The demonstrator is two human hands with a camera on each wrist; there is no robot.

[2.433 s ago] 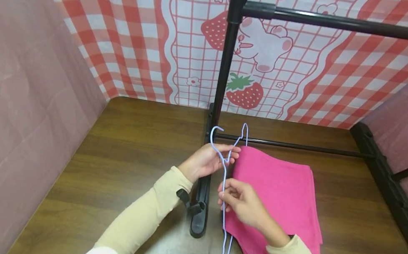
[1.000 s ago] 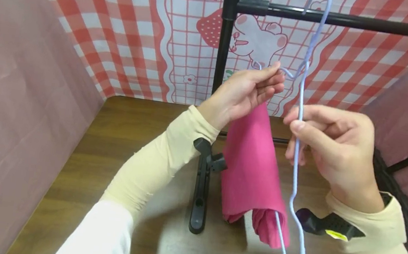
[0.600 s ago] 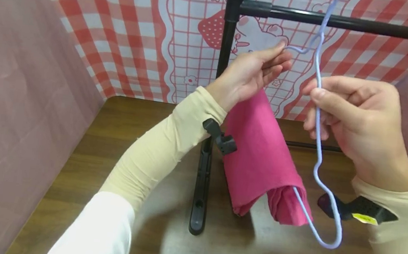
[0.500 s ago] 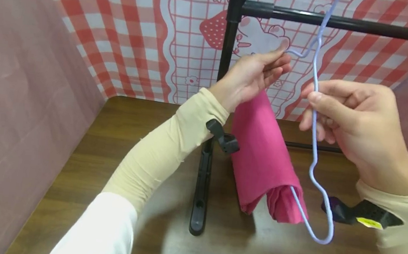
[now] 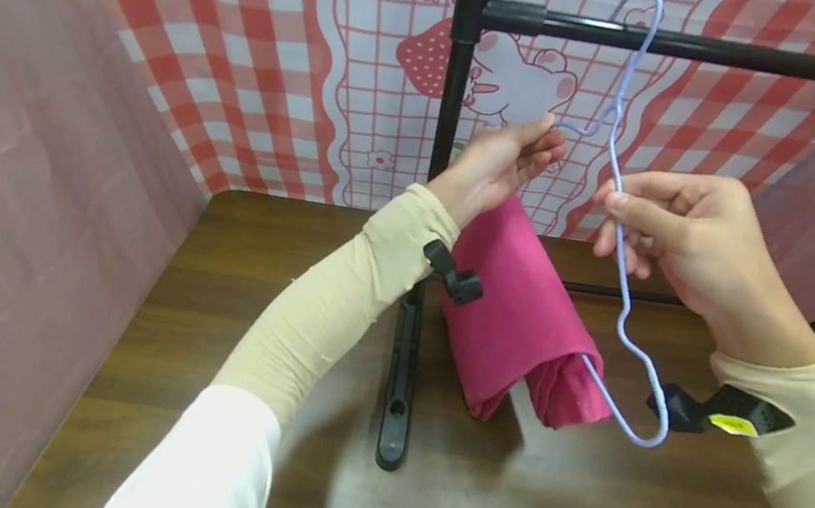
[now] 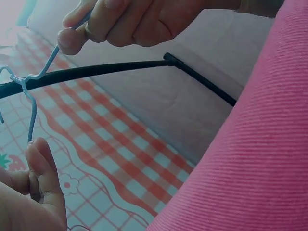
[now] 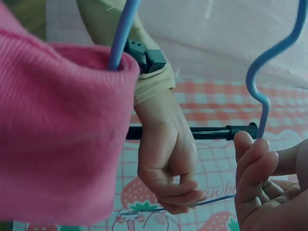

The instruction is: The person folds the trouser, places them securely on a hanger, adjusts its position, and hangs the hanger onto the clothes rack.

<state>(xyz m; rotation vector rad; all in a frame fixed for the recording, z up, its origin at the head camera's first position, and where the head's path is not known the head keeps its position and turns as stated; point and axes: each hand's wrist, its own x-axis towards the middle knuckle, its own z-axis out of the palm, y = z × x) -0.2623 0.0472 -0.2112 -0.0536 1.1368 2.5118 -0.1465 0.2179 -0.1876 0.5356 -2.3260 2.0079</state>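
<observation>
A pale blue wire hanger [image 5: 621,253] is held up by both hands at the black rail [image 5: 762,58]. Its hook appears to loop over that rail, the tip passing behind. Folded pink ribbed cloth [image 5: 515,300] drapes over the hanger's lower bar, and one wire end pokes out of the fold [image 7: 62,120]. Thumb and fingers of my left hand [image 5: 497,164] pinch the far shoulder of the hanger. My right hand [image 5: 710,247] pinches the near shoulder wire between thumb and forefinger. The far end of the cloth is hidden behind my left hand and forearm in the head view.
The rack's black upright [image 5: 459,84] and its foot [image 5: 398,404] stand left of the cloth. A thin lower bar [image 5: 622,293] runs behind it, above the wooden tabletop [image 5: 260,287]. A checked strawberry cloth [image 5: 248,60] covers the back.
Earlier the hanger and cloth were low by the tabletop; both hands have raised them to the rail. Over the last half second the hanger has come down slightly, bringing its hook to the rail.
</observation>
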